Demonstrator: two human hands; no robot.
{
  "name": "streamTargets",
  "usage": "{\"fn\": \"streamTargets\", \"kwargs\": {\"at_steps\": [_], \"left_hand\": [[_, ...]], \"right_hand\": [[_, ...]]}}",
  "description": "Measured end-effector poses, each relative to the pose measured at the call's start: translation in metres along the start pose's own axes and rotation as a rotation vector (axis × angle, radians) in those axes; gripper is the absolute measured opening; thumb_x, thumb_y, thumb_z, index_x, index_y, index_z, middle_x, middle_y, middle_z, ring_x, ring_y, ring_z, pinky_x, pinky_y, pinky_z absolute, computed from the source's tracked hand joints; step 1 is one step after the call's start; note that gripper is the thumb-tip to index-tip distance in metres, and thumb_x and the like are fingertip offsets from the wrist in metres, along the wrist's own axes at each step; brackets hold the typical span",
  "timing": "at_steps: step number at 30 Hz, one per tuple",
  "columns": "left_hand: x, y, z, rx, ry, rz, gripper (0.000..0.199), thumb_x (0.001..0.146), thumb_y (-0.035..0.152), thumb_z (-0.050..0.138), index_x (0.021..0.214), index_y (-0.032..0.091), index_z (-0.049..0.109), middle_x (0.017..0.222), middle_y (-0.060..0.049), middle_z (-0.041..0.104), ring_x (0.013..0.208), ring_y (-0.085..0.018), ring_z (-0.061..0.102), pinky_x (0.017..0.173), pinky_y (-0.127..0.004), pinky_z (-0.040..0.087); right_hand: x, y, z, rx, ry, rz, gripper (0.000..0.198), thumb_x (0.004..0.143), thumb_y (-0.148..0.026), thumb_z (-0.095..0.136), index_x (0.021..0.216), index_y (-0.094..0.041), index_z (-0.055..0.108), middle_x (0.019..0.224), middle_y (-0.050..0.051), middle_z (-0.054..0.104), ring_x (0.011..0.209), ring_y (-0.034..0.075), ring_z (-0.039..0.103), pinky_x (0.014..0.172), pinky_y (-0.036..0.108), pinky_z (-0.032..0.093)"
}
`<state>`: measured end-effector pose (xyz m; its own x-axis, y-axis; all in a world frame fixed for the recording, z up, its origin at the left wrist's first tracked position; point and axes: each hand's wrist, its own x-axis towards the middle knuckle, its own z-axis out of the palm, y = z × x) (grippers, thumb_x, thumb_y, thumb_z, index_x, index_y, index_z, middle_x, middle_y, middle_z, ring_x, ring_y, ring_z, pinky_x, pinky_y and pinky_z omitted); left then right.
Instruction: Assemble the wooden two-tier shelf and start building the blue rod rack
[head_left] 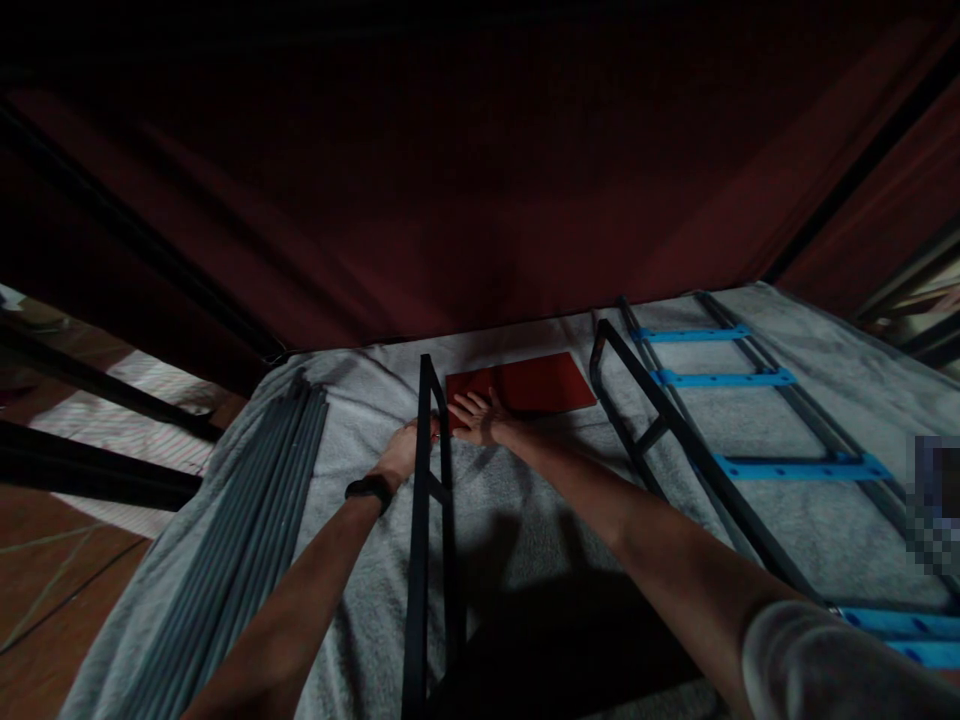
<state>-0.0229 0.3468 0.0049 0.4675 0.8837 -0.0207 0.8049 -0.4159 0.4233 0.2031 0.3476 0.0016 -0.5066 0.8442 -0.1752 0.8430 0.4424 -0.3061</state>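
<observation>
A flat red panel [540, 385] lies on the grey cloth near the far wall, between two black metal frames. My right hand [480, 418] is open, its fingers spread over the panel's left part. Just left of it, my left hand [409, 447] is closed at the panel's near left corner, with a dark band on the wrist. The left black frame [418, 560] stands across its fingertips, so what they hold is hidden; a bit of red shows there. The right black frame [686, 445] rises beyond my right forearm.
Several grey tubes [240, 540] lie bundled on the left of the cloth [360, 390]. Dark rails with blue crosspieces [802, 467] lie on the right. A dark red wall [487, 200] closes off the far side. Black bars [82, 460] stand at the left edge.
</observation>
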Motion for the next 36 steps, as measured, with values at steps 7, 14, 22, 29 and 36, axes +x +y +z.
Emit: {"fn": "streamTargets", "kwargs": {"at_steps": [7,14,22,29,36], "left_hand": [[0.0,-0.007,-0.001,-0.038,-0.027,-0.005,0.018,0.089,0.023,0.054,0.093,0.021,0.071,0.098,-0.007,0.073,0.095,-0.022,0.068,0.091,-0.033,0.053],[-0.004,0.002,-0.001,0.026,0.0,0.002,0.02,0.089,0.02,0.052,0.099,0.02,0.069,0.107,-0.01,0.071,0.098,-0.023,0.068,0.09,-0.033,0.053],[-0.006,0.009,-0.004,0.101,-0.014,-0.026,0.018,0.089,0.022,0.054,0.095,0.019,0.071,0.109,-0.01,0.071,0.099,-0.024,0.069,0.091,-0.033,0.052],[-0.009,0.005,-0.004,0.009,0.002,-0.042,0.02,0.091,0.025,0.053,0.097,0.021,0.071,0.107,-0.007,0.073,0.098,-0.021,0.069,0.09,-0.03,0.053],[-0.007,0.014,-0.006,0.239,-0.056,-0.072,0.026,0.095,0.025,0.048,0.108,0.021,0.07,0.119,-0.009,0.072,0.104,-0.024,0.068,0.089,-0.03,0.05]], "right_hand": [[-0.002,-0.001,-0.004,-0.003,0.001,-0.006,0.072,0.101,-0.059,0.035,0.164,-0.024,0.027,0.172,0.009,0.011,0.158,0.035,0.009,0.121,0.07,0.001],[-0.001,-0.001,-0.001,-0.001,0.01,-0.006,0.072,0.101,-0.06,0.035,0.164,-0.025,0.027,0.172,0.008,0.013,0.159,0.033,0.009,0.122,0.069,-0.001],[0.0,-0.001,-0.003,0.009,-0.001,-0.006,0.072,0.101,-0.06,0.037,0.164,-0.026,0.027,0.172,0.009,0.013,0.159,0.034,0.009,0.122,0.069,0.0],[0.0,0.001,0.0,0.008,-0.006,-0.015,0.072,0.102,-0.06,0.034,0.164,-0.025,0.024,0.172,0.008,0.01,0.159,0.033,0.007,0.121,0.07,-0.001],[-0.003,-0.003,-0.007,0.048,-0.006,0.0,0.071,0.101,-0.059,0.039,0.164,-0.027,0.027,0.172,0.008,0.013,0.159,0.033,0.008,0.122,0.068,-0.001]]}}
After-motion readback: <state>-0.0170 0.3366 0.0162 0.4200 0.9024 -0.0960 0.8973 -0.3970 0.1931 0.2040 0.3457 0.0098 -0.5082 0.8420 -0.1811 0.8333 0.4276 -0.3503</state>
